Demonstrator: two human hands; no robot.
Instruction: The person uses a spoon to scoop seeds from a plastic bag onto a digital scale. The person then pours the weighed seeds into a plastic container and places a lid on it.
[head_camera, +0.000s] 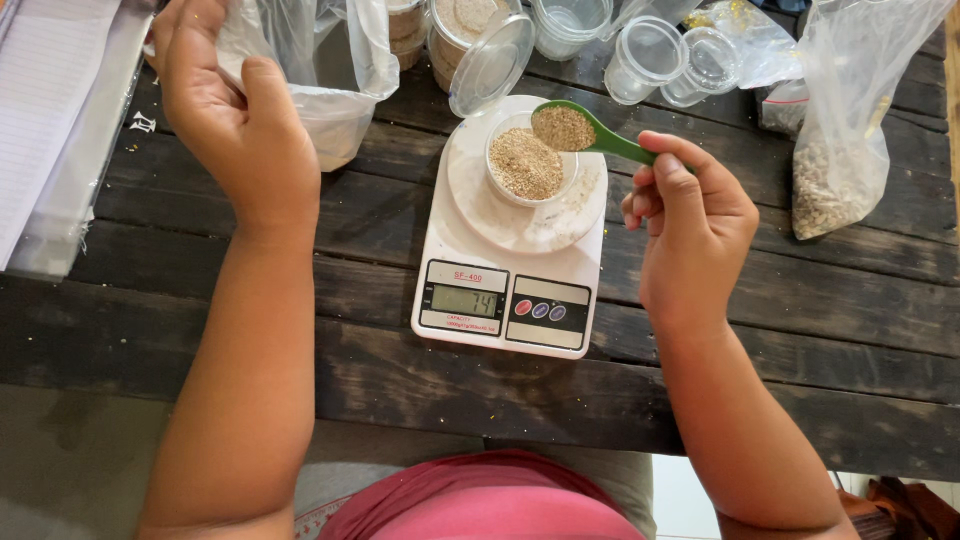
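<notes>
The right hand (695, 235) is pinching a green plastic spoon (600, 135) heaped with tan grain, hovering above a small clear cup (527, 160) of the same grain sitting on a white scale (510, 250). The left hand (235, 125) is gripping a crinkled plastic bag (320, 70).

Your scale (505, 290) sits mid-counter (780, 300); a small cup (527, 160) rests on its platform; your right hand (695, 235) holds a spoon (590, 130) over that cup; your left hand (225, 110) grips a plastic bag (335, 95) left of the scale; empty cups (660, 55) stand behind; a seed bag (835, 150) lies to the right; paper (50, 110) lies far left.
</notes>
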